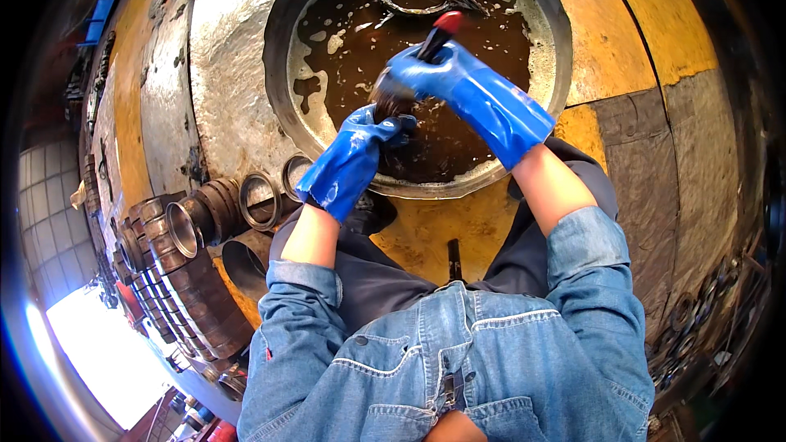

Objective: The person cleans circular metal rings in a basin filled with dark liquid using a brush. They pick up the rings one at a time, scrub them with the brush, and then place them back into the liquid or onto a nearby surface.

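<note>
the right hand (438, 74), in a blue glove (498, 110), is closed around the brush (431, 47), fingers wrapped about its black handle with little or no gap. the handle slants through the grip: its red tip (449, 22) sticks out on the far side, leaning to the right, and the dark bristles (393, 105) come out on the near left side, pointing down toward the other hand.

the left hand (367, 133), also gloved in blue, is just beside the bristles, a little nearer and to the left. its fingers are curled partway in, thumb side toward the brush. the meeting place is dark and blurred, so i cannot tell whether this hand has hold of anything, or whether the bristles touch it.

both hands and the brush are over the near half of the tub (280, 65), above its brown liquid (479, 53), which has pale foam (540, 61) along the edge. in the far part of the tub lies a group of thin rings (409, 10), well apart from the hands.

outside the tub, near and left, is a wide ring (245, 200), with metal cylinders (219, 205) farther left.
</note>
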{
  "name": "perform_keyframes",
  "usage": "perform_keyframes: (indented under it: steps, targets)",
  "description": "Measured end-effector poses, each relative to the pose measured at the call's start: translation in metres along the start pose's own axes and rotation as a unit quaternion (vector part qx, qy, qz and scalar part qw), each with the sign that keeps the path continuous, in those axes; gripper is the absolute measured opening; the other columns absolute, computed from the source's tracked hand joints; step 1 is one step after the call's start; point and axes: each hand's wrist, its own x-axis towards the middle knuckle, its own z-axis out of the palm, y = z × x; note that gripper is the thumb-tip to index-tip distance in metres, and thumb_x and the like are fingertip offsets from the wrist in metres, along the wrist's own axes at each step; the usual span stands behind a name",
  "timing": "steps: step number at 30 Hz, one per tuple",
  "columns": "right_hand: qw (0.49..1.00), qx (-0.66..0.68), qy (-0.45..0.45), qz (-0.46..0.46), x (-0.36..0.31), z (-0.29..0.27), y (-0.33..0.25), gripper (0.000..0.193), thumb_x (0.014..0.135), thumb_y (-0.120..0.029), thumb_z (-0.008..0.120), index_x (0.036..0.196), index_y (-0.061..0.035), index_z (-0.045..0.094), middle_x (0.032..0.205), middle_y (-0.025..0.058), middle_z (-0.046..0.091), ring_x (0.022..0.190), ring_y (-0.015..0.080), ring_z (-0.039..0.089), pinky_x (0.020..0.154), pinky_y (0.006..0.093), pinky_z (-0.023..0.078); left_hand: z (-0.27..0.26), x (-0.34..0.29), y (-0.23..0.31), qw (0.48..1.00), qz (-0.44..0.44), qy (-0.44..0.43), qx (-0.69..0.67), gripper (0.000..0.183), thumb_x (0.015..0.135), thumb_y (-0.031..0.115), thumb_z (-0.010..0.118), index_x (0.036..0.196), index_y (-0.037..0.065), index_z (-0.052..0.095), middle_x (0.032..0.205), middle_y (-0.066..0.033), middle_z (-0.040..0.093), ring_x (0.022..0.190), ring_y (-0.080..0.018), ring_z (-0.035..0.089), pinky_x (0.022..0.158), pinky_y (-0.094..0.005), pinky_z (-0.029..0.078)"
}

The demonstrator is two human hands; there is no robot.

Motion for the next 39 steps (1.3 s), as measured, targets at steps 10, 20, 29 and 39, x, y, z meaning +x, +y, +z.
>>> perform_keyframes:
  steps: [10,20,29,39]
  targets:
    - [0.97,-0.056,0.226,0.072,-0.037,-0.02,0.037,0.043,0.085,-0.04,0.065,0.103,-0.0008,0.073,0.097,0.0226,0.075,0.093,0.0355,0.073,0.085,0.044,0.055,0.023,-0.014,0.022,0.999,-0.052,-0.002,-0.005,0.031,0.099,0.006,0.068,0.128,-0.005,0.065,0.112,-0.0156,0.076,0.092,-0.0215,0.072,0.083,-0.0331,0.059]
    - [0.973,0.035,0.227,-0.033,-0.041,-0.064,0.055,0.04,0.088,-0.034,0.064,0.11,-0.0025,0.077,0.094,0.0164,0.076,0.085,0.0238,0.071,0.081,0.0397,0.054,0.044,0.014,0.021,0.997,-0.038,-0.066,-0.02,0.045,0.101,0.017,0.07,0.137,-0.009,0.06,0.107,-0.0129,0.075,0.096,-0.0232,0.072,0.088,-0.0352,0.059]
    - [0.981,0.139,0.116,-0.064,-0.025,-0.051,0.034,0.028,0.092,-0.024,0.059,0.102,-0.0015,0.073,0.089,0.0072,0.073,0.081,0.0168,0.065,0.075,0.035,0.051,-0.006,0.02,-0.013,0.997,-0.039,-0.031,-0.064,0.041,0.099,0.005,0.068,0.137,-0.007,0.059,0.125,-0.0186,0.072,0.104,-0.0241,0.072,0.096,-0.0364,0.059]
    - [0.998,0.039,0.044,0.001,-0.017,0.01,0.028,0.031,0.091,-0.031,0.066,0.069,-0.0084,0.062,0.068,-0.0024,0.058,0.068,0.0078,0.05,0.066,0.0307,0.044,-0.012,0.004,-0.012,0.996,-0.049,-0.007,-0.072,0.031,0.102,0.004,0.063,0.131,-0.008,0.064,0.119,-0.0156,0.073,0.099,-0.0211,0.072,0.093,-0.0317,0.059]
